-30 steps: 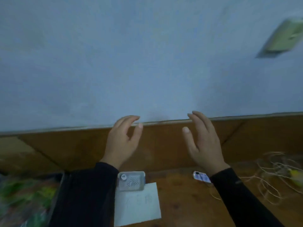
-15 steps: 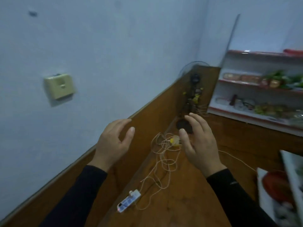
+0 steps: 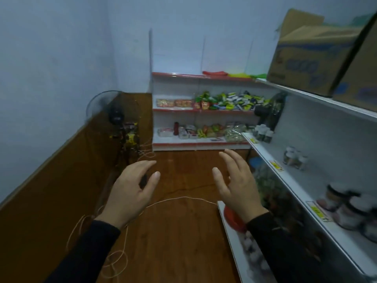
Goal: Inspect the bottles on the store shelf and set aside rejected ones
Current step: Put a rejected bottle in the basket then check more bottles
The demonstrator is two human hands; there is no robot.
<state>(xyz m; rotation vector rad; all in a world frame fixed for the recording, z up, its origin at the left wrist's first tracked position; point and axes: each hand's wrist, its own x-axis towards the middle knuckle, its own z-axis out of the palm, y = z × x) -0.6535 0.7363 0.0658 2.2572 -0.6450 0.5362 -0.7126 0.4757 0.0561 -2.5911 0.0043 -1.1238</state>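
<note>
White shelving [image 3: 318, 186] along our right carries what we need: 3 clusters of small bottles, the nearest [image 3: 346, 209] dark-capped and blurred, another [image 3: 293, 159] further along, the last [image 3: 263, 132] near the far end. We should turn right and square up to that nearest cluster first, then lift 1 bottle at a time. Our left hand [image 3: 130, 193] and right hand [image 3: 236, 186] hang loose-fingered over the floor, grasping nothing.
</note>
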